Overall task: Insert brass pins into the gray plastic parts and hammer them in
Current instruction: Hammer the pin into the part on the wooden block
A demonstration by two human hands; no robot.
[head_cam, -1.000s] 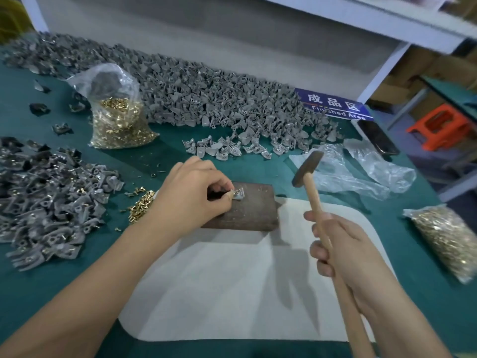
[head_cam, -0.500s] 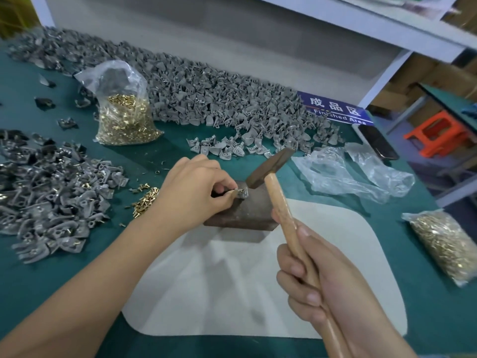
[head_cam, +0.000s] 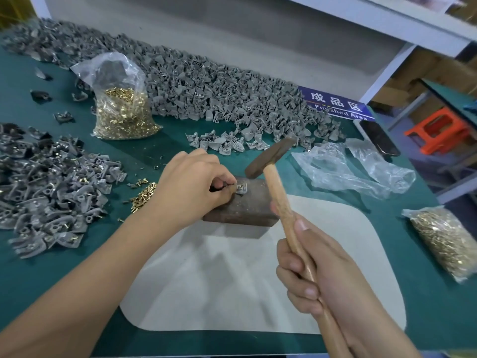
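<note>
Left hand [head_cam: 192, 187] pinches gray part [head_cam: 241, 188] w/ brass pin on top of metal block [head_cam: 245, 205]. Right hand [head_cam: 325, 277], fingers curled round hammer [head_cam: 273, 161] handle, holds its head just above block, near the part.

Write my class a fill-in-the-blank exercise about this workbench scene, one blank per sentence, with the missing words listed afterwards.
1. The right hand grips a hammer by its ____ handle.
2. The left hand pinches a gray plastic part on top of a dark ____.
3. The blue sign reads "Finished ____".
4. The block sits partly on a ____ mat.

Missing words: wooden; block; Area; white
</note>
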